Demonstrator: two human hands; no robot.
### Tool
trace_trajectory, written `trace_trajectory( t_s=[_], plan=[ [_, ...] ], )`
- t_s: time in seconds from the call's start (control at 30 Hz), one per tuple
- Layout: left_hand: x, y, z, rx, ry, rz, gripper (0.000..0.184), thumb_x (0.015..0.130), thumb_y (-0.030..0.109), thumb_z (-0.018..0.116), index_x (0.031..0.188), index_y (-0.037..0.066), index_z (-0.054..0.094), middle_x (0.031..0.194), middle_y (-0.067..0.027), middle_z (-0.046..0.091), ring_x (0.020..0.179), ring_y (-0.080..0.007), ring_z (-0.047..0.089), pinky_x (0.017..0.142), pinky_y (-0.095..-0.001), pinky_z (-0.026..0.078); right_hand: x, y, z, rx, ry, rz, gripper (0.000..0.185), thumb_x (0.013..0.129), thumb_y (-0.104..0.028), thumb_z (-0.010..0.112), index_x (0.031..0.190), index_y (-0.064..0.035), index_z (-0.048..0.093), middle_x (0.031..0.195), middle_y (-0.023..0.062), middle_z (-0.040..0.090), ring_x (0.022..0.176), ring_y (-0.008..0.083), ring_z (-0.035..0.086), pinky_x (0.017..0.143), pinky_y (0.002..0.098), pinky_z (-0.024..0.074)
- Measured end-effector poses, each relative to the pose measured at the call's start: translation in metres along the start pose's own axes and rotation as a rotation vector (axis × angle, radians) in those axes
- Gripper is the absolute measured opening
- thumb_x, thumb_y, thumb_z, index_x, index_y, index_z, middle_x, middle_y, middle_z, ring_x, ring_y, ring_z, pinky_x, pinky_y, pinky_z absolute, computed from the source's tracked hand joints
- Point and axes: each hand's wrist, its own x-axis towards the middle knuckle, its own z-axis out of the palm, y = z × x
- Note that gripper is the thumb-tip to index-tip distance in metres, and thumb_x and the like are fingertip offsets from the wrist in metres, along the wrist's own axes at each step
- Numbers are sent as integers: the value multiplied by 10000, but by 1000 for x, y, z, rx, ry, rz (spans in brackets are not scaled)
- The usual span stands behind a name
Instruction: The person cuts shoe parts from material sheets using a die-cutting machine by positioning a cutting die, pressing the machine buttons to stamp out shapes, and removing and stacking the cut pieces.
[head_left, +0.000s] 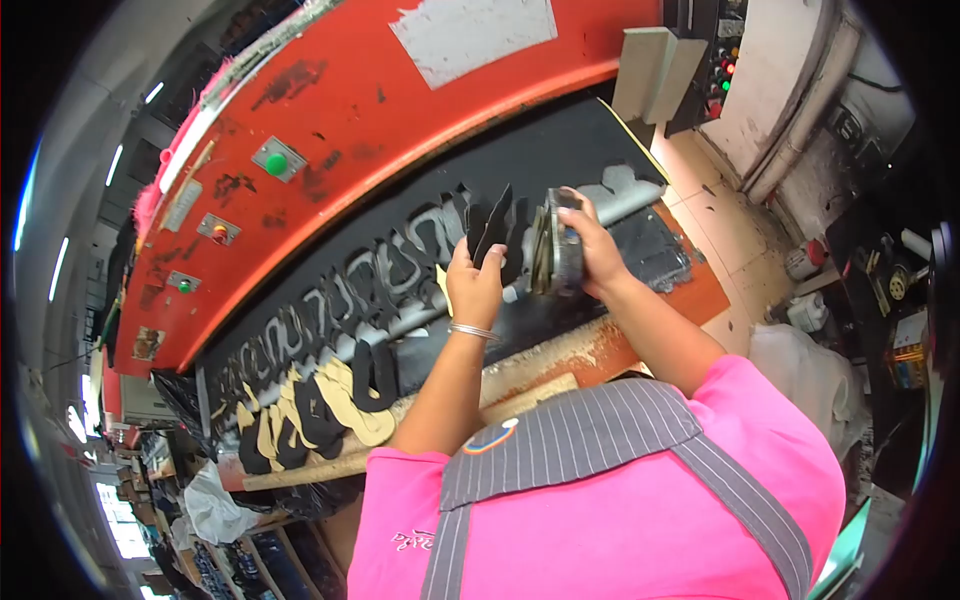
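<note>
My left hand (474, 287) is closed on thin black cut pieces (492, 228) that stand up from its fingers. Just to the right, my right hand (597, 247) grips a metal cutting die (565, 243), held on edge above the bench. Pale and dark layers show at the left side of the die, too blurred to make out. Beneath both hands lies black sheet material (400, 262) with rows of cut-out shapes. Black and cream sole-shaped pieces (345, 400) lie in overlapping piles along the near edge, left of my left forearm.
A red machine beam (330, 130) with green buttons spans the far side of the bench. Pale boards (655, 75) stand at its right end. A wooden edge (530, 375) runs along the front. A white plastic bag (215, 505) hangs at lower left.
</note>
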Motion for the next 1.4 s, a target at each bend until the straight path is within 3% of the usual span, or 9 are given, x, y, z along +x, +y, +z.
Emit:
trace_trajectory(
  t_s=[0.1,0.43,0.63,0.77,0.9,1.03,1.1,1.23,1.4],
  plan=[
    [-13,5,9,-313,-149,-375,328,939,250,659,1127,-13,603,937,5,646,789,-76,575,696,-230,474,1,12,7,-322,9,-122,508,934,-205,567,1394,-84,389,1035,55,561,895,126,578,810,277,479],
    [-42,14,-23,-435,-457,-437,260,952,176,625,1149,10,588,955,-22,640,824,-78,587,744,-241,504,-18,8,-2,68,-263,275,507,918,-191,517,1398,-72,408,1180,107,584,1053,205,614,936,306,491],
    [-81,-14,-123,-663,43,-486,253,932,160,644,1135,31,563,923,-50,649,822,-131,626,779,-306,537,-10,-15,-22,378,-198,419,439,895,-296,511,1222,-11,577,1081,210,651,899,323,678,814,443,579],
    [-119,-44,-226,-80,67,-661,482,925,244,665,1289,-29,507,930,-73,646,825,-193,636,805,-346,537,41,-64,-28,-158,-119,127,499,911,-345,574,1317,-64,503,1120,147,621,971,236,640,808,351,554],
    [-118,-29,-269,1347,282,-160,749,848,390,724,1374,-63,443,1237,-265,553,1157,-369,521,1015,-446,390,70,-101,20,-1150,-332,-164,880,740,-160,775,1477,-115,296,1271,152,522,1113,244,558,955,367,457],
    [-40,13,-180,769,246,18,520,854,311,710,1253,-1,593,1234,-197,601,1183,-334,528,1046,-424,373,114,-80,52,-1770,-965,-771,915,682,-105,790,1455,-33,304,1323,208,504,1220,352,504,1058,385,399],
    [-2,5,-126,787,53,156,457,829,286,725,1208,47,637,1206,-162,623,1154,-322,542,1012,-408,404,134,-60,63,-2024,-1234,-907,521,838,-125,625,1328,-39,470,1323,161,512,1287,307,464,1105,398,370],
    [47,-41,-28,746,-165,200,432,860,269,671,1214,23,636,1215,-186,610,1157,-349,530,1018,-420,408,163,-26,36,-2087,-1599,-1130,389,898,-227,533,1265,-97,531,1328,86,525,1325,250,437,1118,408,370],
    [49,-76,7,856,-203,70,409,878,245,630,1246,67,621,1176,-108,583,1133,-295,503,962,-438,381,149,-25,-12,-1993,-1300,-884,687,809,-342,679,1434,-201,431,1474,206,391,1429,368,289,1150,466,288]
  ],
)
